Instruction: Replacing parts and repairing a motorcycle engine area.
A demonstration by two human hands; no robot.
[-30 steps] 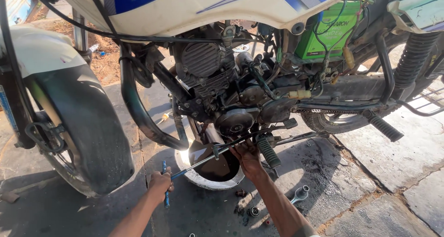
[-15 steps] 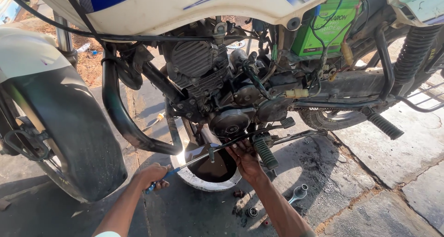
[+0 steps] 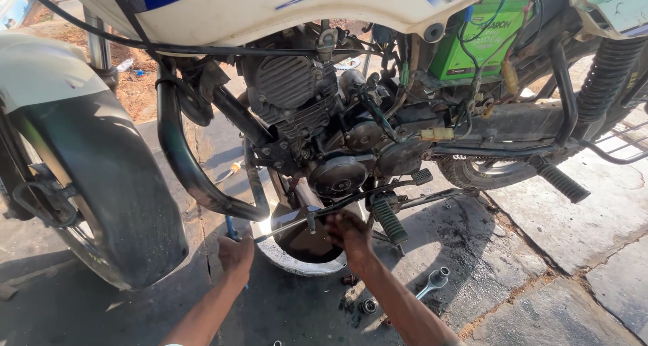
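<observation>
A blue-handled tool (image 3: 230, 227) is gripped in the closed left hand (image 3: 235, 257) beside a white drain pan (image 3: 283, 258) set on the pavement under the motorcycle engine (image 3: 317, 126). The right hand (image 3: 347, 231) is reached under the engine above the pan of dark oil; whether its fingers are closed cannot be told.

Left hand (image 3: 235, 255) with blue-handled tool (image 3: 231, 228) risen from ground towards exhaust pipe (image 3: 185, 160), view shifted nearer

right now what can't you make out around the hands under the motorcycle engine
- Head view: the right hand has its fingertips tucked under the engine, so what they touch is hidden.
- Head view: the left hand wraps a blue-handled tool; its tip is covered.
- Head view: the drain pan sits in shadow behind the long rod, contents unclear.
- Head view: the front tyre is cut off by the left edge.
</observation>
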